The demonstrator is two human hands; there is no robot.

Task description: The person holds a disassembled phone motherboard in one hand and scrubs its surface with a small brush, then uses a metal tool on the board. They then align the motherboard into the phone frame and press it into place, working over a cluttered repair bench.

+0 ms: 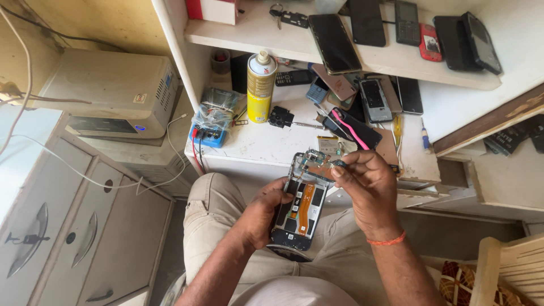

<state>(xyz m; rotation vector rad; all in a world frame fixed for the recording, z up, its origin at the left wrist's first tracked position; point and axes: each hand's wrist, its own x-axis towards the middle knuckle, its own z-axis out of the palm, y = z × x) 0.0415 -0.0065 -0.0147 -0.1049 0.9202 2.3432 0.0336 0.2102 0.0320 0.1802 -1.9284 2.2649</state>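
Observation:
My left hand grips an opened phone by its left side, above my lap. The phone's back is off, showing a dark battery area and an orange flex cable down the middle. At the phone's top end, my right hand pinches a small part of the circuit board between thumb and fingers. An orange thread band circles my right wrist. Both hands are in front of the white work table.
A yellow spray can, a blue multimeter, a black-and-pink tool and several phones lie on the table. More phones rest on the shelf above. A white box unit and drawers stand at left.

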